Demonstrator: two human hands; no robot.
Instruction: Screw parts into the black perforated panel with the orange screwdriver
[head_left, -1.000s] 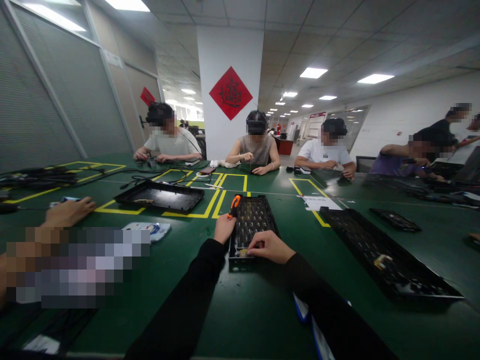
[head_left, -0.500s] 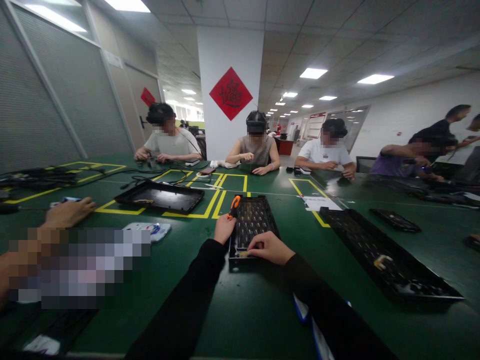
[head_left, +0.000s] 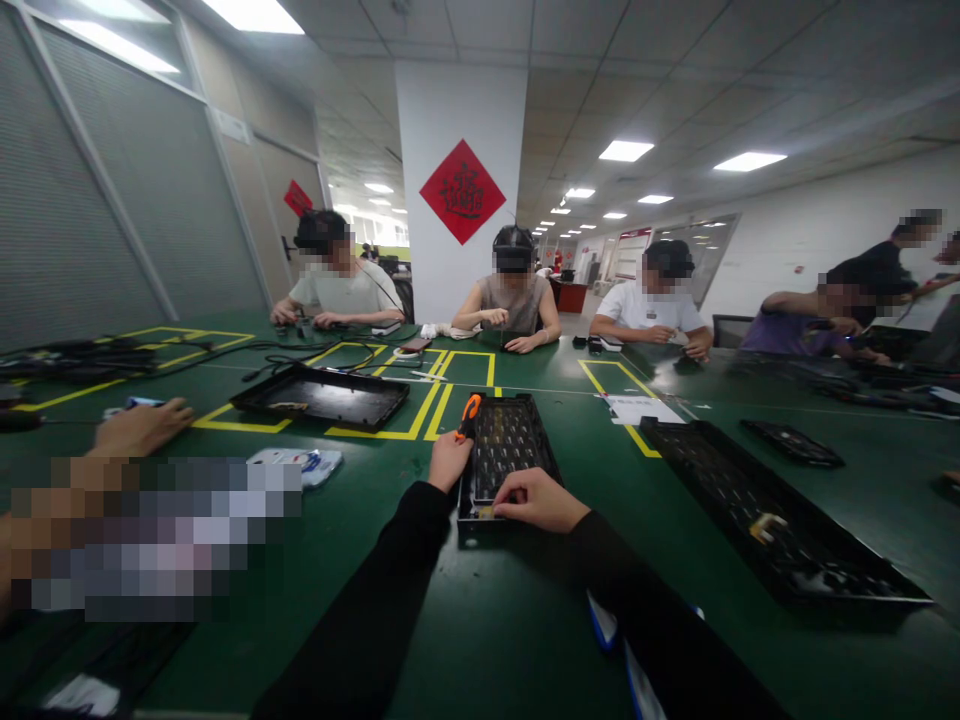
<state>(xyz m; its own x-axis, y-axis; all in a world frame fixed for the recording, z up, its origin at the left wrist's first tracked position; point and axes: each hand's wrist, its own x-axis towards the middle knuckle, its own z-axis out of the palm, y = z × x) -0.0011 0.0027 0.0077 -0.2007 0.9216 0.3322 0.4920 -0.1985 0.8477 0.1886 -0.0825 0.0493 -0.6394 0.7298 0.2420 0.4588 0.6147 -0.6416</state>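
A black perforated tray-like panel (head_left: 506, 440) lies on the green table (head_left: 480, 610) straight ahead of me. My left hand (head_left: 448, 461) is closed round an orange-handled screwdriver (head_left: 470, 413) at the panel's left edge. My right hand (head_left: 534, 499) rests on the panel's near end, fingers pinched on something small and yellowish that I cannot make out. Both my sleeves are black.
A co-worker's hand (head_left: 139, 428) lies at my left by a white card (head_left: 296, 465). Black trays sit at left (head_left: 322, 394) and right (head_left: 780, 520). Several people sit at the far side, cables (head_left: 225, 350) in front of them. Yellow tape (head_left: 420, 410) marks the table.
Almost nothing differs. My view has tipped up slightly, so everything sits a little lower. My hands stay on the panel.
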